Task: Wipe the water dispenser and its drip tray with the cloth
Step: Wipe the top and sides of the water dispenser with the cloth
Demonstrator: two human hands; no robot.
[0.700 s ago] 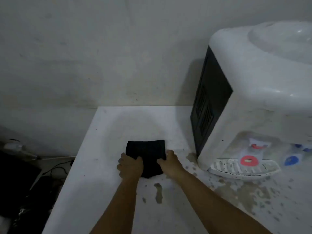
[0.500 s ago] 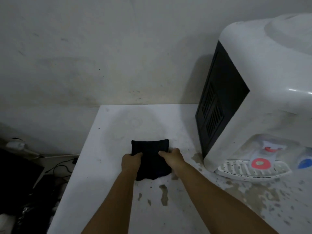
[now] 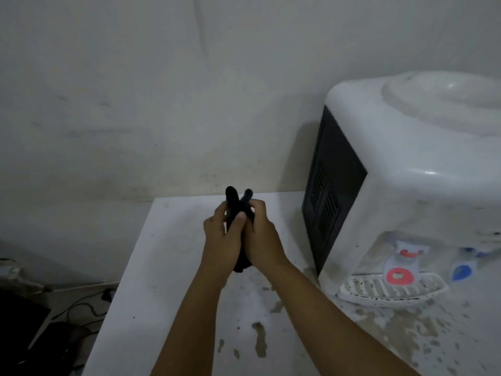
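A plain off-white wall [image 3: 162,90] fills the upper view, scuffed and faintly stained, with small dark specks just above the far edge of the table [image 3: 151,267]. The table top is white and worn – patches of its coating have flaked off near the front and right. Down at the left, the floor [image 3: 81,294] is dim, with dark cables [image 3: 81,305] trailing beside a black object [image 3: 19,318] – light is low and even
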